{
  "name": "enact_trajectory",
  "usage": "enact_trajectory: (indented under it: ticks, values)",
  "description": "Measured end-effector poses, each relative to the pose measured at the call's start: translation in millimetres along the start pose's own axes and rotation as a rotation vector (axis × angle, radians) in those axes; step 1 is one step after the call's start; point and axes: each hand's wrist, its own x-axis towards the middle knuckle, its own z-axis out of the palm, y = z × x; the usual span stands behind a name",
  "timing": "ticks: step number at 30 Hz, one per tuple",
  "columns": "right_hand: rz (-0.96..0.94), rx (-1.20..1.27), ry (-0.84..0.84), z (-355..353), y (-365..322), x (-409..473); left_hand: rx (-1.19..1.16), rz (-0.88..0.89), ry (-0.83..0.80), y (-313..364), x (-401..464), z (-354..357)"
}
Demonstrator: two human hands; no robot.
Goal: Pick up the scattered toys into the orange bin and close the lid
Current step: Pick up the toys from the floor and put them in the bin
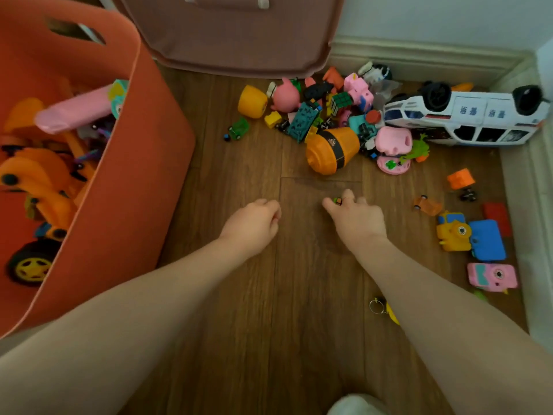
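Left hand [254, 221] curled empty; right hand [356, 218] pinching something small.

Matt orange plastic bin [143, 163], glossy plastic toy van [466, 121], smooth wood-grain floor [299, 324].

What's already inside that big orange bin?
The orange plastic bin holds an orange wheeled toy vehicle and a pink tube-shaped toy. Anything beneath them is hidden.

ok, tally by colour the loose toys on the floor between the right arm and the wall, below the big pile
Orange: 2, orange block, small car
Black: 1, wheel piece
Red: 1, flat piece
Yellow: 1, yellow camera
Blue: 1, blue block
Pink: 1, pink camera
Green: 1, green bit, barely visible
Total: 8
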Motion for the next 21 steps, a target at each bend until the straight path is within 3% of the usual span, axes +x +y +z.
enact_trajectory:
  ticks: [5, 8, 11, 13, 21]
  values:
    - [0.058, 0.119, -0.020, -7.5, -10.9, -6.5, -0.036, 0.037, 0.062, -2.0, -15.5, -21.8]
    - [0.111, 0.539, 0.024, -19.8, -28.9, -10.8, -0.058, 0.061, 0.096, -2.1, -24.4, -34.3]
    - [-0.005, 1.092, 0.073, -53.8, -49.1, -15.7, -0.131, 0.062, 0.128, 1.0, -31.2, -48.7]
    - [-0.022, 1.408, 0.004, -90.0, -61.3, -23.2, -0.243, 0.043, 0.163, 2.1, -38.0, -66.6]
    - [-0.113, 1.928, -0.182, -213.1, -120.9, -40.8, -0.780, 0.028, 0.429, -35.9, -77.2, -182.4]
